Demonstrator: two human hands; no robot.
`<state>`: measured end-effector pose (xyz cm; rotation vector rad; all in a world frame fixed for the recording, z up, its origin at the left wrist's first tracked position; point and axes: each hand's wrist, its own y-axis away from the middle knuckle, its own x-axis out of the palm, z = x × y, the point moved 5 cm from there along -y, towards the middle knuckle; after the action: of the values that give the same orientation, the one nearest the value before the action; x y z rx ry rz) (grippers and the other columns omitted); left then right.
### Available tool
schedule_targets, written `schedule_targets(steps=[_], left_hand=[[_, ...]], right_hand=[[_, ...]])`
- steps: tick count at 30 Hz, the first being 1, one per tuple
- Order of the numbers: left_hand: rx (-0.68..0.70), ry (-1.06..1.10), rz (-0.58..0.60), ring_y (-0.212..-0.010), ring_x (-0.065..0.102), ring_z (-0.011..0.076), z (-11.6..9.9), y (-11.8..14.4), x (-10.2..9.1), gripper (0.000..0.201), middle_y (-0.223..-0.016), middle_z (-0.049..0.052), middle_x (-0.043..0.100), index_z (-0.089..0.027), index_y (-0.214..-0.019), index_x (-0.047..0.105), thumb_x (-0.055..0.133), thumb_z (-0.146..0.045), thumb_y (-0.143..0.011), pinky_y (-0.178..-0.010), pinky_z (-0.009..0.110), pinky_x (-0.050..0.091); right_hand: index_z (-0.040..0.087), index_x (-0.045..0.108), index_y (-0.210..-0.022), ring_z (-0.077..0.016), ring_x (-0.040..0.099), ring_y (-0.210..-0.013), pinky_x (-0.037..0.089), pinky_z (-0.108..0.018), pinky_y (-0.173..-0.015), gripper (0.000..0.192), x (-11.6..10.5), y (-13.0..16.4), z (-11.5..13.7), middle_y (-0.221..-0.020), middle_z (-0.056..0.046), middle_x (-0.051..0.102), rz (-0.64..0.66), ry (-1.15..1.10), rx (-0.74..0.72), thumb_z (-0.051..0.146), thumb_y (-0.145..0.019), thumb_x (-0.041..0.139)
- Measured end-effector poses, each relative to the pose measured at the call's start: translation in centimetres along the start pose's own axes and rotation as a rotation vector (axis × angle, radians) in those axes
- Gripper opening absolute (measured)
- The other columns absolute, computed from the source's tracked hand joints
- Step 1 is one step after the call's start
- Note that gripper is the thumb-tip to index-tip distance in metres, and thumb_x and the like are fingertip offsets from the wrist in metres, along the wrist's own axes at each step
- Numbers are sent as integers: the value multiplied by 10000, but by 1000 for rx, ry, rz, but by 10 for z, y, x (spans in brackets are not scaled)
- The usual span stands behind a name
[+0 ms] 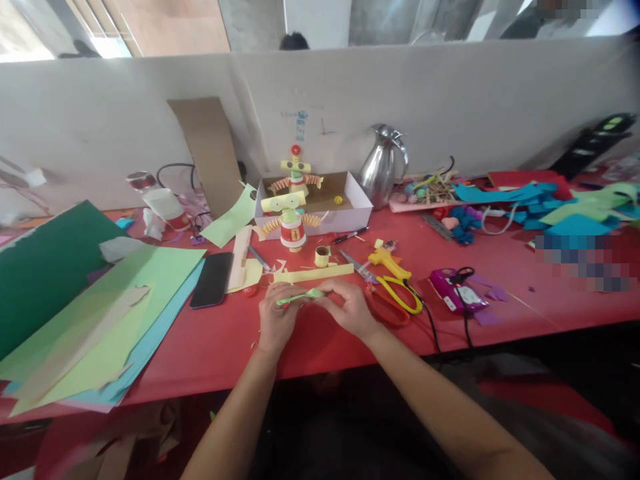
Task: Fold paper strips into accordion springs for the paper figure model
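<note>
Green paper piece (pixel 303 295): where is it right now?

Between the two hands, over the red bench (pixel 200 360), close to its near edge; I can't tell whether the paper touches the surface

And the fingers?

On the left hand (pixel 277 317) they are clamped on one end of the paper, and on the right hand (pixel 353 310) they pinch the other

What lies nearest?

Just beyond the hands, a pale yellow strip (pixel 315 273), with a small yellow ring (pixel 323 257) behind it. Off to the right are scissors (pixel 369 275) with one yellow and one orange handle, right beside a yellow glue gun (pixel 393 262)

Farther out?

Left, a dark phone (pixel 213 280) next to a stack of green sheets (pixel 163 270). Right, a purple box (pixel 446 292) with a black cable across it

Anything standing at the back?

One paper figure (pixel 293 232) in front of a white box (pixel 347 219), a second figure (pixel 297 180) inside that box, and a shiny metal jug (pixel 377 170) to their right
</note>
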<state>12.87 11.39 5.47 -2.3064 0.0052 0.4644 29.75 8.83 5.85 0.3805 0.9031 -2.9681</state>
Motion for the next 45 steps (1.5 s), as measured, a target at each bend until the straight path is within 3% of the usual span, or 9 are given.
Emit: schedule_targets(steps=[4, 9, 13, 18, 23, 26, 30, 36, 45], left_hand=[[100, 44, 85, -659, 660, 145, -6, -1, 3, 167, -737, -17, 749, -259, -744, 745, 649, -159, -837, -874, 390, 489], [65, 50, 50, -714, 657, 166, -9, -3, 2, 142, -712, -11, 724, -274, -771, 747, 670, -163, -815, -864, 386, 478], [-34, 26, 52, -714, 647, 191, -5, -4, 2, 89, -703, 2, 719, -282, -727, 744, 696, -238, -788, -870, 402, 472], [-197, 142, 143, -748, 631, 206, 5, -1, 6, 115, -636, 3, 686, -271, -635, 731, 728, -307, -745, -923, 399, 457], [-477, 326, 159, -691, 594, 172, 17, 5, 10, 144, -677, 9, 666, -203, -706, 731, 742, -344, -732, -710, 290, 466], [-537, 334, 233, -606, 530, 134, 17, 3, 14, 216, -604, -9, 613, -183, -626, 679, 720, -354, -751, -622, 256, 414], [-581, 341, 344, -566, 501, 122, 16, 1, 18, 252, -552, -11, 584, -170, -577, 663, 744, -359, -722, -574, 246, 383], [-741, 547, 313, -694, 639, 180, 20, 8, 20, 220, -764, 61, 738, -162, -799, 771, 769, -368, -720, -682, 284, 484], [-846, 604, 200, -721, 693, 201, 29, 15, 23, 254, -798, 79, 768, -167, -846, 795, 829, -327, -652, -715, 303, 532]], right_hand=[[193, 687, -789, -157, 647, -686, 506, -271, -665, 193, -1, 0, -4, -729, -25, 702, 21, -59, 49, 362, -875, 650], [204, 683, -882, -167, 644, -753, 520, -289, -716, 178, 1, -2, -3, -824, -33, 704, 74, -133, 75, 378, -871, 646], [230, 680, -974, -188, 631, -808, 523, -345, -790, 190, -2, -2, 2, -908, -44, 700, 89, -95, 44, 372, -848, 670], [212, 680, -791, -175, 620, -699, 515, -323, -689, 213, -2, -1, -8, -734, -24, 687, 72, -165, 183, 421, -831, 676], [199, 659, -758, -153, 610, -665, 505, -307, -681, 217, 6, -1, -20, -701, 1, 655, 92, -440, 371, 406, -792, 715], [208, 669, -848, -145, 613, -687, 507, -291, -673, 191, 9, 0, -23, -747, 12, 658, 122, -540, 445, 375, -775, 727], [212, 672, -887, -117, 563, -615, 440, -230, -533, 186, 8, 0, -24, -734, 25, 638, 145, -518, 457, 351, -770, 712], [205, 675, -858, -116, 587, -595, 428, -211, -472, 173, 11, 1, -30, -726, 13, 655, 130, -550, 512, 344, -759, 708], [201, 617, -869, -125, 643, -531, 358, -180, -403, 202, 14, 4, -37, -643, 36, 641, 93, -541, 624, 304, -724, 713]])
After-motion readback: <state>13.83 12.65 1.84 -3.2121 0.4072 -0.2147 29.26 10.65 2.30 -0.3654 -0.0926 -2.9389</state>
